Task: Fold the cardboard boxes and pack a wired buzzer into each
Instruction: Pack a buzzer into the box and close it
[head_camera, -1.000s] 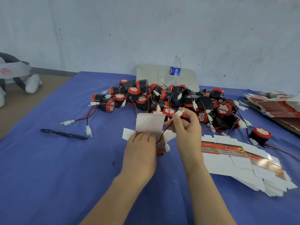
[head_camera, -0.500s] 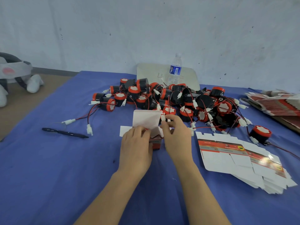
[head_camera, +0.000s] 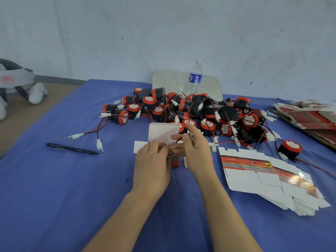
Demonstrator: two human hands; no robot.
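Cardboard box point(head_camera: 175, 161) stands near the middle of the blue-covered table point(head_camera: 54, 197), its white lid flap point(head_camera: 162, 132) upright and not yet closed. The left hand point(head_camera: 152, 166) curls over the box's near side and grips it. The right hand point(head_camera: 197, 151), which a second ago held the red wire point(head_camera: 176, 141) lifted clear above the box, has dropped to the mouth and now seems to pinch that wire at the opening, forefinger raised. The buzzer itself is hidden behind the hands, most likely already inside. I judge the lead is being tucked in, with the flap to close next. The buzzer pile point(head_camera: 200, 110) lies toward the table's far edge, and the flat blanks point(head_camera: 263, 180) toward its right edge.
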